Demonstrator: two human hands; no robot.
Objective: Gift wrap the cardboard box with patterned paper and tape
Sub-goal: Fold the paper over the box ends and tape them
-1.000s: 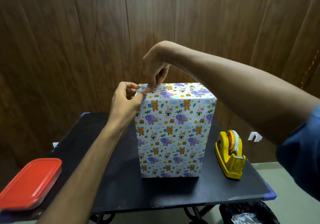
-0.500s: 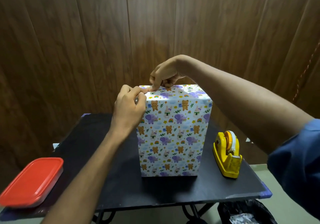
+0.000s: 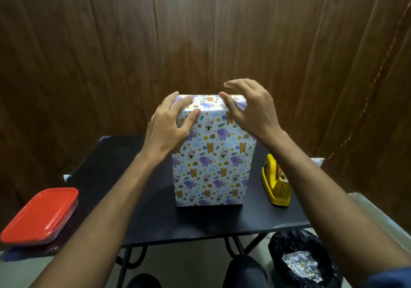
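box (image 3: 211,158) is standing upright mid-table (image 3: 155,221), fully papered | left hand (image 3: 169,127) and right hand (image 3: 251,109) are spreading loose fingers over its top corners, gripping nothing, likely smoothing taped folds | tape dispenser (image 3: 275,183) is waiting just right

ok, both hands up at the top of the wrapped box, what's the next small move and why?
Probably press both palms down and smooth the top flaps flat. The left hand and right hand are spread open over the top corners of the box, which stands upright and fully papered. The tape dispenser sits untouched beside it. Whether the top seam is taped cannot be seen.
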